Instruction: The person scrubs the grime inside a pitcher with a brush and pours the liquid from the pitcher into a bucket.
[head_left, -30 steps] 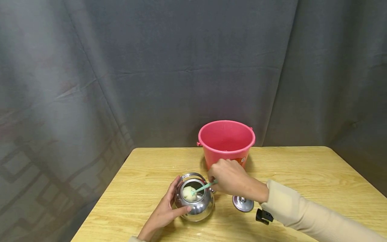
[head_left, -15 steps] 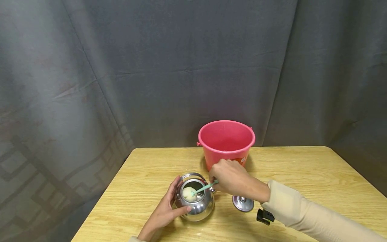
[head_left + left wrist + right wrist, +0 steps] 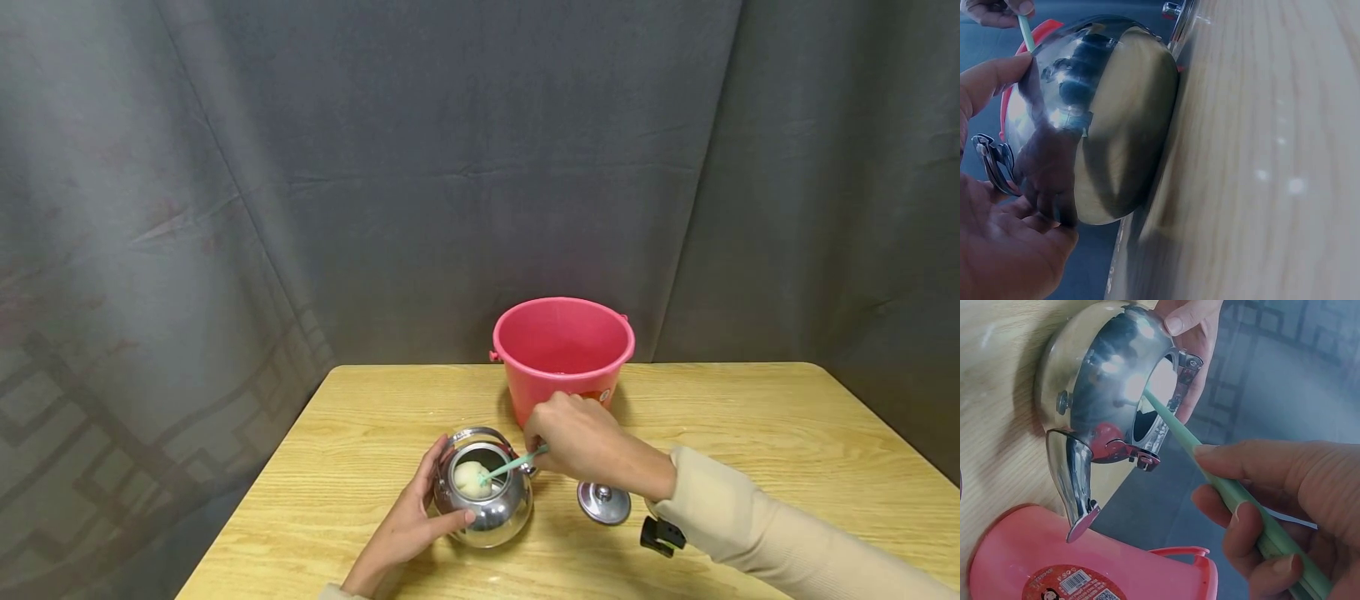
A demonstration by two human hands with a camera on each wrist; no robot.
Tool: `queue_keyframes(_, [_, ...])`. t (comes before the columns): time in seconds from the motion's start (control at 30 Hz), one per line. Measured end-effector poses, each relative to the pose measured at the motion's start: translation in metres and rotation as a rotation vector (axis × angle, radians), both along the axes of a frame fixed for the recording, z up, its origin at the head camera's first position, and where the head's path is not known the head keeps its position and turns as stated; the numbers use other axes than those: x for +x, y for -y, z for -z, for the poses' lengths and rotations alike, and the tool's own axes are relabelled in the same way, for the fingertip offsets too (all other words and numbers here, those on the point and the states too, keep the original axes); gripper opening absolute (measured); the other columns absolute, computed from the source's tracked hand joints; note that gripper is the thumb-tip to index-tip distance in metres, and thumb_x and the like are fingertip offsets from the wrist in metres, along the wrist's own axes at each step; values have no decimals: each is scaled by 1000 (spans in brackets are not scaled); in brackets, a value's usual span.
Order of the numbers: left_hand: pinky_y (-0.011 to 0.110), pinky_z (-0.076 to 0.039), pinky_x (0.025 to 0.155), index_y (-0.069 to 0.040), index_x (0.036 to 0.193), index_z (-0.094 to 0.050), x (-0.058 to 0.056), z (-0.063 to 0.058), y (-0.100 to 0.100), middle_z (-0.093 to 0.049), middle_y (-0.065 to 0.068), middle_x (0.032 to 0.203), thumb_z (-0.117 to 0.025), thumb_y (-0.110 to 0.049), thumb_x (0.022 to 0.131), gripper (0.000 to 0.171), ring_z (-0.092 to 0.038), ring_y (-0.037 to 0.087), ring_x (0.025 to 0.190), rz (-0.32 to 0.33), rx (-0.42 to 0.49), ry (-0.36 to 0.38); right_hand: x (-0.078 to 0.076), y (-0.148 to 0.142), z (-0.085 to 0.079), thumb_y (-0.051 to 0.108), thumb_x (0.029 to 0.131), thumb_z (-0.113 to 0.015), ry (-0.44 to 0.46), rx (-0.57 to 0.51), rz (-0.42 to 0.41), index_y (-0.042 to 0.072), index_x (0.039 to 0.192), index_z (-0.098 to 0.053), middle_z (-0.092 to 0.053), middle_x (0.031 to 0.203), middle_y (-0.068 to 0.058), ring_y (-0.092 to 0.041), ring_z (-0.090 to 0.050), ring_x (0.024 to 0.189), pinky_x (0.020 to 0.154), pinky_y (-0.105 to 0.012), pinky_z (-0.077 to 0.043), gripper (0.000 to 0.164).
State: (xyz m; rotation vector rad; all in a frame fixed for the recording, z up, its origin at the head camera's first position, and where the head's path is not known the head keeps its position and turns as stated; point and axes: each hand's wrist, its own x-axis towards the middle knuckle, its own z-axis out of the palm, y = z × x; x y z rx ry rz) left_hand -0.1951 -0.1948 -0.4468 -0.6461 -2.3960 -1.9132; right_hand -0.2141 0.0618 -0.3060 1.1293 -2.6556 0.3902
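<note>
A round, shiny metal kettle [image 3: 489, 518] stands uncovered on the table, its arched handle [image 3: 480, 432] tipped to the far side of the opening. My left hand [image 3: 408, 518] grips the kettle from the left, thumb on the near side and fingers along the far side. With my right hand [image 3: 573, 437] I hold the light green handle [image 3: 1244, 506] of a sponge brush, thumb and fingers wrapped round it. The brush's cream sponge head [image 3: 472, 481] is inside the kettle's mouth; its underside is hidden. The spout [image 3: 1072, 481] points toward the bucket in the right wrist view.
A pink bucket [image 3: 562, 383] stands behind my right hand, near the table's back edge. The kettle's metal lid [image 3: 604, 504] lies on the wooden table [image 3: 405, 400] beneath my right forearm. A grey curtain [image 3: 480, 167] hangs behind.
My right hand has shifted slightly to the right, and a little more of the brush handle shows. My left hand and the kettle have stayed nearly still.
</note>
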Motion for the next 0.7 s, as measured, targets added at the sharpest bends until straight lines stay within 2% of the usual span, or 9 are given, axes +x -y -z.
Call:
queue_keyframes(0.17, [47, -16, 112, -14, 155, -15, 1, 0, 0, -29, 15, 154, -80, -10, 78, 101, -25, 30, 141, 0, 0, 5, 0, -2, -1, 7, 67, -86, 17, -17, 6, 16, 65, -73, -54, 55, 18, -3, -46, 48, 47, -20, -43, 16])
queue_keyframes(0.43, [32, -19, 112, -15, 155, -16, 0, 0, 0, -29, 16, 154, -80, -10, 79, 100, -25, 29, 141, -1, 6, 13, 2, -8, -6, 8, 67, -86, 10, -18, 37, 17, 65, -73, -54, 55, 18, -2, -47, 51, 48, -20, -44, 17])
queue_keyframes(0.7, [50, -15, 112, -15, 155, -16, 0, 1, -1, -28, 17, 154, -80, -10, 78, 100, -25, 31, 141, -8, 5, 6, 6, -13, -11, 5, 67, -81, -19, -22, 42, 20, 61, -69, -50, 52, 20, -3, -44, 47, 43, -21, -40, 20])
